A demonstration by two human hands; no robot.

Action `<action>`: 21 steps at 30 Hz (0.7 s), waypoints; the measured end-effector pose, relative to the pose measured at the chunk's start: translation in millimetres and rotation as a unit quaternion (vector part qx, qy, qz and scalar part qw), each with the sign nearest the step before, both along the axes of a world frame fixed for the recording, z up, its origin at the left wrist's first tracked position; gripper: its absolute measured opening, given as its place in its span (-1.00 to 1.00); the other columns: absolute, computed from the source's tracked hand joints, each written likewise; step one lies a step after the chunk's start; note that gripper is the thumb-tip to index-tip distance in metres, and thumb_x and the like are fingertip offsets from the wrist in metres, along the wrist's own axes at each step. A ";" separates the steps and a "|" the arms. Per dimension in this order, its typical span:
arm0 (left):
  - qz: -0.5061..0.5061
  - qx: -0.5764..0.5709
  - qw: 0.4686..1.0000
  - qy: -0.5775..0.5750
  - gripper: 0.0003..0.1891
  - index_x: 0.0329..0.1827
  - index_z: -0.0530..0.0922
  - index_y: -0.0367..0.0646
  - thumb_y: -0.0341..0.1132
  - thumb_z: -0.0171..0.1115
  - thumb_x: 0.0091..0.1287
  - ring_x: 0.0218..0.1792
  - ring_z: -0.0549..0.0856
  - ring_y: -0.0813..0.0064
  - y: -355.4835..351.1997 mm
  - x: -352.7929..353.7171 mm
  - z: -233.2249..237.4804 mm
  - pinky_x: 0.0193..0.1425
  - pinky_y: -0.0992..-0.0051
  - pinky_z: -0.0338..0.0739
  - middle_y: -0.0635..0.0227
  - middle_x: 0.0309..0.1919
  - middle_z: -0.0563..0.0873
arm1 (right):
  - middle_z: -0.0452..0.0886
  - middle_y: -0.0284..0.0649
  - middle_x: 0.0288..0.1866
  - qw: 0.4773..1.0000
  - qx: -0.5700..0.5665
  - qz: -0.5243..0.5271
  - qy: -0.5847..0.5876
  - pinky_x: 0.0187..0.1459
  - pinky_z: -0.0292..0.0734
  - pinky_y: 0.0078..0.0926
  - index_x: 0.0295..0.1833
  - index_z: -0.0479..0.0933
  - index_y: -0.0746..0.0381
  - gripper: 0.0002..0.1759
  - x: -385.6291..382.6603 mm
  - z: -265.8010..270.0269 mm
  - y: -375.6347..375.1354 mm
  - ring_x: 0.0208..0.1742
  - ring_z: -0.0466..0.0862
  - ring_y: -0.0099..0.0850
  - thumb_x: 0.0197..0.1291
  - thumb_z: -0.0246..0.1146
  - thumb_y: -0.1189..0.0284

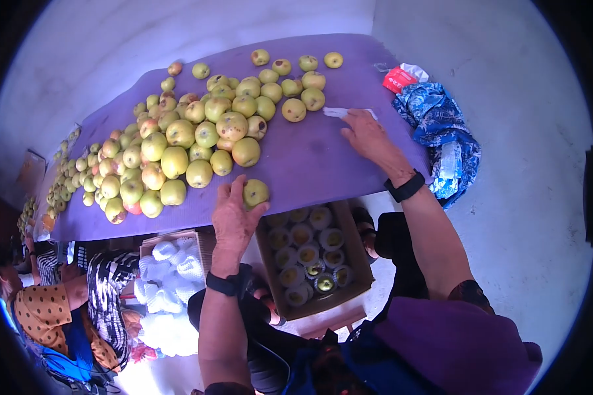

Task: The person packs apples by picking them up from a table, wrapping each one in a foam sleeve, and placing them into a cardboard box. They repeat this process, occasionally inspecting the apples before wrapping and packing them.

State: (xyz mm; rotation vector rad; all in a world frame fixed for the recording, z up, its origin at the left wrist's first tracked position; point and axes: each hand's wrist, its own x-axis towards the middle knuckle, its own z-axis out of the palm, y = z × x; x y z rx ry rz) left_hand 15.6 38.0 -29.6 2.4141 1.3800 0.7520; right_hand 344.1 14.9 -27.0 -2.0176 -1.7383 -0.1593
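My left hand is at the front edge of the purple-covered table, its thumb and fingers curved around a yellow-green apple. To the right, my right hand lies on the tabletop, thumb apart from the fingers. Its fingertips touch a flat white strip, perhaps a foam sleeve, partly covered by the hand. A large pile of yellow-green apples, some blushed red or with brown spots, spreads over the table left of my hands.
Below the table edge stands a cardboard box holding apples in white foam nets. Left of it, another box overflows with white foam nets. Blue patterned cloth and a red-white packet sit at the table's right end. A person in a dotted top sits lower left.
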 end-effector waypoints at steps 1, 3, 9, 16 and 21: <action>-0.001 -0.005 1.000 -0.004 -0.25 0.25 0.44 -0.08 -0.13 0.55 -0.05 -0.03 0.63 0.04 -1.5 -0.1 1.2 0.01 0.21 0.56 0.10 0.01 0.54 | 0.51 0.00 0.19 1.000 -0.001 0.006 0.002 0.29 0.35 -0.18 0.16 0.53 0.23 -0.60 -7.9 6.4 -3.8 0.29 0.43 -0.05 0.22 0.22 0.33; 0.002 -0.008 1.000 -0.006 -0.23 0.27 0.44 -0.08 -0.13 0.55 -0.06 -0.03 0.63 0.04 -2.4 -2.2 2.9 0.02 0.21 0.56 0.08 0.02 0.54 | 0.49 -0.03 0.26 0.982 0.076 0.156 0.080 0.30 0.35 -0.20 0.11 0.55 0.24 -0.67 -23.3 20.4 -10.1 0.30 0.44 -0.07 0.25 0.19 0.40; -0.062 -0.138 0.924 -0.351 -0.44 0.38 0.32 -0.16 -0.14 0.19 0.38 -0.08 0.61 0.42 1.1 -12.9 21.6 -0.14 0.50 0.57 0.23 0.05 0.53 | 0.51 -0.14 0.27 0.915 0.105 0.370 0.120 0.29 0.34 -0.24 0.10 0.56 0.24 -0.68 -79.8 42.1 -22.5 0.28 0.46 -0.12 0.23 0.21 0.43; -0.053 -0.197 0.859 -0.469 -0.56 0.28 0.44 -0.17 -0.29 0.11 0.34 -0.15 0.61 0.52 -6.9 -28.2 43.1 -0.23 0.54 0.56 0.24 0.00 0.58 | 0.51 -0.09 0.26 0.868 0.068 0.465 0.161 0.29 0.33 -0.25 0.10 0.56 0.26 -0.67 -121.2 44.5 -21.8 0.26 0.47 -0.11 0.22 0.20 0.49; -0.053 -0.172 0.881 -0.437 -0.64 0.14 0.55 -0.20 -0.43 0.08 0.27 -0.36 0.59 0.61 -13.8 -40.0 45.7 -0.31 0.61 0.51 0.32 -0.21 0.65 | 0.54 -0.06 0.22 0.846 0.089 0.485 0.204 0.26 0.37 -0.25 0.08 0.57 0.28 -0.68 -137.0 46.1 -16.7 0.24 0.50 -0.11 0.19 0.19 0.56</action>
